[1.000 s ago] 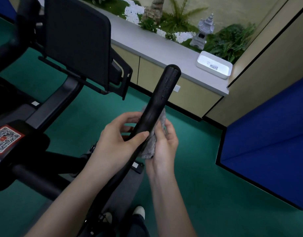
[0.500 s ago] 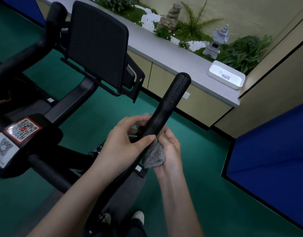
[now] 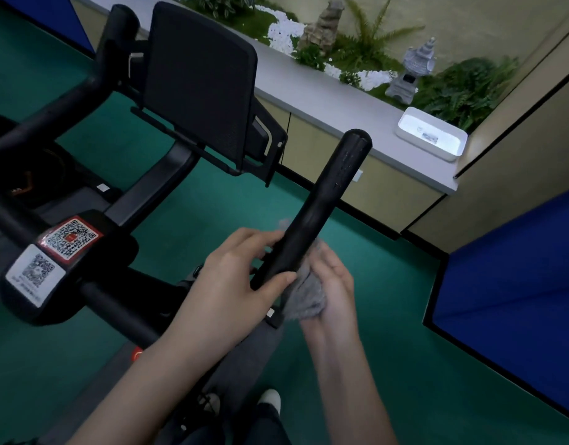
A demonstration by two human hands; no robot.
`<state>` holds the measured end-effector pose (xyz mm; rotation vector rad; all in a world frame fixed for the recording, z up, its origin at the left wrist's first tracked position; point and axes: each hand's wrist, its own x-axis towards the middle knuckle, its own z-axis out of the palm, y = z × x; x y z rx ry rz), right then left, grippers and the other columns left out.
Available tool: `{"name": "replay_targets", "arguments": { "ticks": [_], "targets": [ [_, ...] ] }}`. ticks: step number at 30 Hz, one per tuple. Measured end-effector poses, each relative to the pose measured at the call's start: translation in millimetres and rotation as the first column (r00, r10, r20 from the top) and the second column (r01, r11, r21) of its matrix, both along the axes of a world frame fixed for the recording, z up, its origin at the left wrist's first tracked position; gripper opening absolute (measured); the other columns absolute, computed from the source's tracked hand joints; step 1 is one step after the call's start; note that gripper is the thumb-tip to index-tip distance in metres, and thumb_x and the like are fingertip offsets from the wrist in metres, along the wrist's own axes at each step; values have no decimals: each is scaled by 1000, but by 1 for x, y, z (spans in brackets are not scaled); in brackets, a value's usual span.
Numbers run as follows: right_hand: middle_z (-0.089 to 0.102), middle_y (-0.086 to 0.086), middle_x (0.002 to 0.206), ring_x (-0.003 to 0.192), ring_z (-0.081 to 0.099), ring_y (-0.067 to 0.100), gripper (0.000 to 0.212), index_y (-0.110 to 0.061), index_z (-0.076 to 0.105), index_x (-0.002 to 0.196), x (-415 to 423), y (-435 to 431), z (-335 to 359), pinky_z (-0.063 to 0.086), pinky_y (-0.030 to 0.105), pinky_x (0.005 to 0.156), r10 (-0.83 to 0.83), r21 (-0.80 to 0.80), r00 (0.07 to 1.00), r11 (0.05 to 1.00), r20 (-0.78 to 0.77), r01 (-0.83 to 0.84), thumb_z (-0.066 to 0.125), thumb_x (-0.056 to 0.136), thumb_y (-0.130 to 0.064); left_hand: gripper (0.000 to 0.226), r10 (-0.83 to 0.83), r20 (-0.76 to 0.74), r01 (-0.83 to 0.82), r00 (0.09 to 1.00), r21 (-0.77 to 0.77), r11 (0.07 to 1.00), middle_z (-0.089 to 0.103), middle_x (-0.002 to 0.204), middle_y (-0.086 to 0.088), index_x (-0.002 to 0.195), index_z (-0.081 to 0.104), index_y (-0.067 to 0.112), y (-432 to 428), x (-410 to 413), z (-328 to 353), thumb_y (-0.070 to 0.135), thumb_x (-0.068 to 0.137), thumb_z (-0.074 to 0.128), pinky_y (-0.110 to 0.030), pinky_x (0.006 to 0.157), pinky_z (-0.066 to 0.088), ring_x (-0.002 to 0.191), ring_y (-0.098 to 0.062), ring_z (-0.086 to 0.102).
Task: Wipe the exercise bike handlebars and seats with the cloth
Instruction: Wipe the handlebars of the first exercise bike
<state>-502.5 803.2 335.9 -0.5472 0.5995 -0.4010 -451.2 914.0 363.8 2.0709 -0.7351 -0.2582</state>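
Near handlebar (image 3: pixel 325 203) mid-wipe: left hand (image 3: pixel 241 277) fingers grip it, right hand (image 3: pixel 336 284) fingers clutch the cloth (image 3: pixel 307 298) against it; far handlebar (image 3: pixel 117 30) and seats judged outstanding.

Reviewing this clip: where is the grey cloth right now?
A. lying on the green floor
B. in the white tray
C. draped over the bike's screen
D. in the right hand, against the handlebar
D: the cloth is bunched in the right hand against the handlebar, which the left hand grips.

White tray (image 3: pixel 418 143) on grey ledge (image 3: pixel 325 101), stone lantern (image 3: pixel 411 72) among ferns (image 3: pixel 463 88)
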Motion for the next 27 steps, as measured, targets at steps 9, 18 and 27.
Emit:
{"name": "replay_targets", "arguments": {
  "ticks": [9,18,27],
  "targets": [
    [73,15,91,77,71,21,23,3,63,109,-11,9,-4,58,28,65,32,-52,997,998,-65,-35,48,92,-1,54,-24,-8,24,1000,-38,999,52,108,22,126,57,32,3,-3,0,19,77,76,-6,88,39,103,8,50],
    [66,26,102,86,65,31,25,11,62,110,-14,19,-9,56,34,79,30,-16,994,999,-101,-31,49,90,3,52,-40,-4,40,999,-68,997,52,109,22,124,59,26,2,0,-3,14,76,76,-13,90,44,105,8,51],
    [70,18,98,84,68,25,23,5,63,110,4,5,-2,58,32,76,-122,-138,989,984,-87,109,45,95,1,55,-57,-28,56,998,-43,998,53,112,25,127,55,31,1,4,-4,20,77,76,-11,94,41,108,9,50]
  ]
}}
